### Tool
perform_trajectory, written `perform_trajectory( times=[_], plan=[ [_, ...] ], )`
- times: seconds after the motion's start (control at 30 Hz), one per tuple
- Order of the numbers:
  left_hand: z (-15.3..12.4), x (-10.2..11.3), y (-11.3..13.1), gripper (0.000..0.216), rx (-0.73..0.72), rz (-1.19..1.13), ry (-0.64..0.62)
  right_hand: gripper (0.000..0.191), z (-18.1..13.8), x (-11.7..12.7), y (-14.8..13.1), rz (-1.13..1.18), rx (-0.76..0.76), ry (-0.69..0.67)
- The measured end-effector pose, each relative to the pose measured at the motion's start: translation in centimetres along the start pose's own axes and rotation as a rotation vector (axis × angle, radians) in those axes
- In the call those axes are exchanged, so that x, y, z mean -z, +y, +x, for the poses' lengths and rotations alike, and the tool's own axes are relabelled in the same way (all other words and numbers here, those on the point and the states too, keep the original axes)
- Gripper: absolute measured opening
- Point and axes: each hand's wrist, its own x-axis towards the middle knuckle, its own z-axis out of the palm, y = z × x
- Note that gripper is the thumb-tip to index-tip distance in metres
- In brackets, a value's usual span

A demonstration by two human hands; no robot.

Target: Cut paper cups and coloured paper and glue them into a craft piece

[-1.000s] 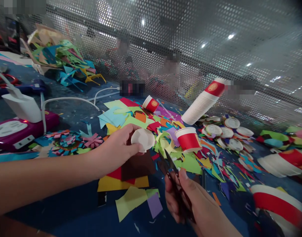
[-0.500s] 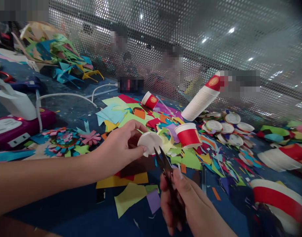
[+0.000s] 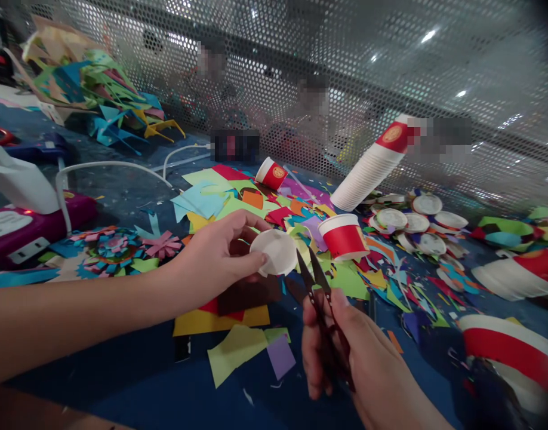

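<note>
My left hand (image 3: 218, 257) pinches a small white paper disc (image 3: 276, 252) by its left edge, thumb on top, above the scattered coloured paper. My right hand (image 3: 345, 358) is wrapped round small dark scissors (image 3: 316, 283), whose blades are slightly parted and point up at the disc's right side without touching it. A red and white paper cup (image 3: 343, 237) stands just right of the disc.
A blue table (image 3: 135, 382) is strewn with coloured paper scraps (image 3: 238, 352). A leaning stack of cups (image 3: 368, 173), a tipped red cup (image 3: 271, 174), several white discs (image 3: 417, 224), more cups (image 3: 507, 352) at right, a purple power strip (image 3: 27, 230) with white plug at left, mesh wall behind.
The scissors had closed in against the disc half a second ago and have now drawn back a little to the right. My left hand has turned the disc slightly.
</note>
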Motion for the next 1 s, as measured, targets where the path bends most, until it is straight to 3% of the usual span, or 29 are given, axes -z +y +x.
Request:
perform_trajectory(
  times=[0.17,0.43,0.83,1.0],
  plan=[
    [0.4,0.4,0.2,0.03,0.001,0.052,0.004,0.059,0.2,0.3,-0.1,-0.079,0.011,0.052],
    [0.3,0.9,-0.1,0.03,-0.042,0.156,0.043,0.068,-0.3,0.7,-0.7,-0.27,-0.098,-0.058],
    [-0.7,-0.2,-0.2,0.03,-0.072,0.121,-0.087,0.065,0.2,0.5,-0.2,-0.227,-0.042,-0.024],
    [-0.9,-0.3,-0.3,0.027,-0.105,0.204,-0.069,0.062,0.4,0.6,0.2,-0.181,-0.001,-0.015]
  ],
)
